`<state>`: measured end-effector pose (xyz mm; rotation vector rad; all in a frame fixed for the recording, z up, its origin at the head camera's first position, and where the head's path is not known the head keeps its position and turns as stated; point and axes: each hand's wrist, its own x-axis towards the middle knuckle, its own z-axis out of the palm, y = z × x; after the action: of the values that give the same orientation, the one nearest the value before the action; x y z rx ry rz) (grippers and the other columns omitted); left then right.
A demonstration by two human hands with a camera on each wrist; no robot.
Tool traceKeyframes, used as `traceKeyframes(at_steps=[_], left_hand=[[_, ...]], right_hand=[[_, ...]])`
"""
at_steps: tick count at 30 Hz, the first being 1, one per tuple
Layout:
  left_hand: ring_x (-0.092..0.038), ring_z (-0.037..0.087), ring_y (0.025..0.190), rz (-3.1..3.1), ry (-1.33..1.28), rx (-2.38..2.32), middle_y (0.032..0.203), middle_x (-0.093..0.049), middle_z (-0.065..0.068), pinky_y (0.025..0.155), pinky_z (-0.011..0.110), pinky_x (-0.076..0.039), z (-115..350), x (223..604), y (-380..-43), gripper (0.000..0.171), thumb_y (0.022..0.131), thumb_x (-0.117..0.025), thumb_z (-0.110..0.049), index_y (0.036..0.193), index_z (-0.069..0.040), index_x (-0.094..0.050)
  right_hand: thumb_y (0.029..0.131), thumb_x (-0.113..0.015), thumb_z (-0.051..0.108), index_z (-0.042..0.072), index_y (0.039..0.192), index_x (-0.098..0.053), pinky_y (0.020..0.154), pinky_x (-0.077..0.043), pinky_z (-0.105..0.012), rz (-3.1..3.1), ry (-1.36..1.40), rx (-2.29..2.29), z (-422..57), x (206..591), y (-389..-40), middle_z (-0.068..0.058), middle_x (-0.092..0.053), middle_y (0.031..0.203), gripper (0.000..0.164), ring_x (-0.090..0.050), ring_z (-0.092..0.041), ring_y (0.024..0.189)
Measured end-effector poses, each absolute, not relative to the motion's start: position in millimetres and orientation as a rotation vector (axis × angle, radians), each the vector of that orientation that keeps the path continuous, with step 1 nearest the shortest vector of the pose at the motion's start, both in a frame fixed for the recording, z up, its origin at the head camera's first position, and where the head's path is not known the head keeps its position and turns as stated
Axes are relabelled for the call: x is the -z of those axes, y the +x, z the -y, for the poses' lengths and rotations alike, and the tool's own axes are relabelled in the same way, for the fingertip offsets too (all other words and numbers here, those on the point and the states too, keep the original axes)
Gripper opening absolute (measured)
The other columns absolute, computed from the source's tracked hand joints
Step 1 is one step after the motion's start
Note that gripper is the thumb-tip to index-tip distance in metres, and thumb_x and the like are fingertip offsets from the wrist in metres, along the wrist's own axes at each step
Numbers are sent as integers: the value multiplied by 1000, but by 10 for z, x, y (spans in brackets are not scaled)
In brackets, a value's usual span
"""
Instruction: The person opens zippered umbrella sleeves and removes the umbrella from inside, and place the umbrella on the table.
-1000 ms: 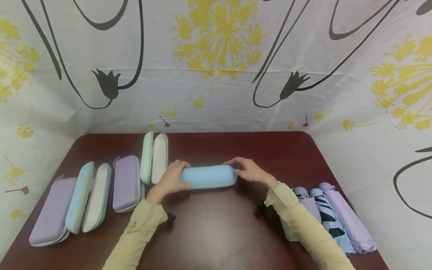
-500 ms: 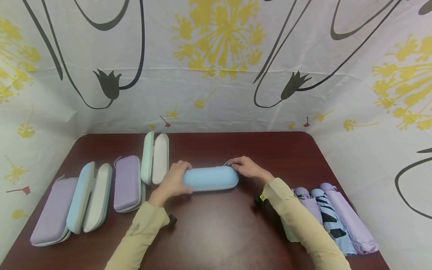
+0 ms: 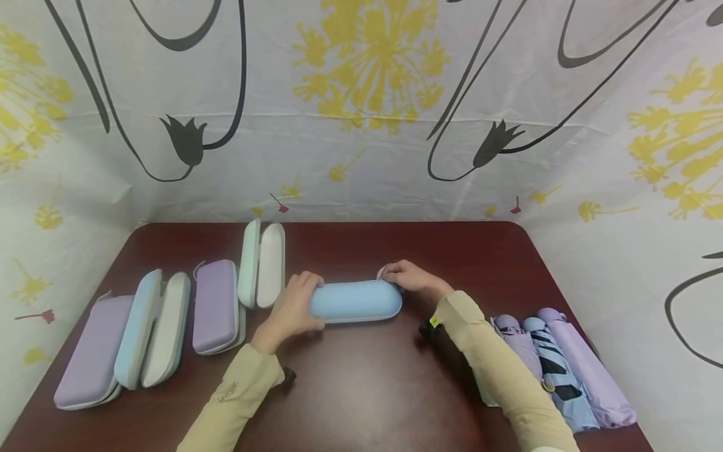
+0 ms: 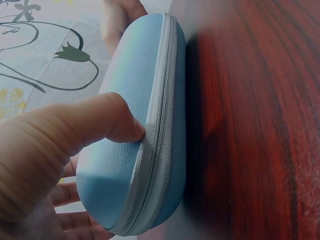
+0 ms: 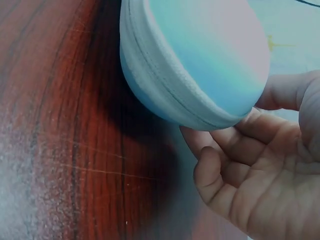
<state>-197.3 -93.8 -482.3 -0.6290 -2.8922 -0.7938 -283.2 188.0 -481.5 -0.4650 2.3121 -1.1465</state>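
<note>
A light blue zippered hard case (image 3: 356, 301) lies across the middle of the table, its lid down. At its left end my left hand (image 3: 294, 309) grips it. In the left wrist view the thumb presses the front beside the grey zipper (image 4: 159, 107), with the other fingers behind. My right hand (image 3: 417, 278) is at the back right corner, with thumb and fingers pinched at the zipper pull with its pale loop (image 3: 380, 272). The right wrist view shows the curled fingers (image 5: 207, 175) beside the case's end; the pinch itself is hidden behind the case.
To the left stand two purple cases (image 3: 93, 351) (image 3: 214, 307), an open blue case (image 3: 138, 333) and an open mint case (image 3: 248, 263). Several folded umbrellas (image 3: 587, 367) lie at the right edge, partly behind my right sleeve (image 3: 491, 358). Patterned cloth (image 3: 350, 157) hangs behind the table.
My right hand has moved from the case's right end to its back corner, and its fingers have closed at the zipper pull. The left hand keeps its grip; the case has shifted slightly nearer.
</note>
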Motion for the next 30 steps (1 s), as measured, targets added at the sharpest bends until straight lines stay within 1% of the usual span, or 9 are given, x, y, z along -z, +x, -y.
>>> traceKeyframes(at_steps=[5,8,11,13,16,20,26,30], left_hand=[[-48,27,96,2880,-635,783,108,-53,8,77,39,-47,940,4817,-1966,68,52,-83,-19,111,-5,-53],[-48,27,96,2877,-638,777,108,-53,8,78,39,-47,941,4814,-1965,69,51,-83,-20,111,-4,-53],[-48,27,96,2882,-638,778,109,-53,8,79,39,-47,943,4811,-1967,69,51,-83,-20,111,-4,-53],[-47,27,96,2886,-635,780,109,-53,8,78,39,-47,944,4806,-1966,69,51,-83,-20,111,-5,-53],[-47,26,97,2894,-631,787,109,-53,7,77,40,-47,944,4802,-1972,69,51,-83,-20,111,-5,-53],[-47,27,98,2906,-625,792,109,-53,7,77,40,-48,949,4809,-1979,68,52,-83,-19,111,-5,-53],[-47,26,99,2903,-626,800,110,-54,6,78,39,-47,952,4820,-1982,68,53,-83,-19,112,-6,-53],[-47,25,98,2902,-631,808,110,-53,6,78,39,-47,950,4823,-1983,67,53,-83,-18,112,-6,-53]], right_hand=[[93,-52,11,-1,85,-68,60,-39,-28,-2238,-459,1241,-1915,4828,-2856,-9,-60,101,21,-47,-18,75],[92,-56,12,1,90,-70,61,-40,-29,-2230,-445,1255,-1949,4844,-2882,-7,-61,101,18,-48,-18,77],[92,-57,15,3,95,-71,65,-43,-30,-2231,-446,1217,-1978,4853,-2905,-4,-63,106,19,-52,-17,86],[92,-57,17,4,98,-71,66,-44,-31,-2228,-444,1183,-1997,4854,-2914,-3,-63,104,20,-52,-17,85],[92,-58,19,6,100,-71,64,-43,-30,-2204,-422,1166,-2016,4861,-2923,-3,-64,95,20,-50,-17,78],[91,-60,20,6,96,-72,60,-39,-29,-2175,-413,1183,-2023,4869,-2943,-2,-62,87,19,-46,-16,70],[90,-60,15,5,87,-70,55,-35,-26,-2143,-411,1193,-2010,4845,-2974,-1,-58,78,14,-41,-14,62],[89,-61,15,5,87,-70,55,-34,-26,-2146,-404,1194,-2002,4831,-2979,0,-56,75,14,-42,-15,61]])
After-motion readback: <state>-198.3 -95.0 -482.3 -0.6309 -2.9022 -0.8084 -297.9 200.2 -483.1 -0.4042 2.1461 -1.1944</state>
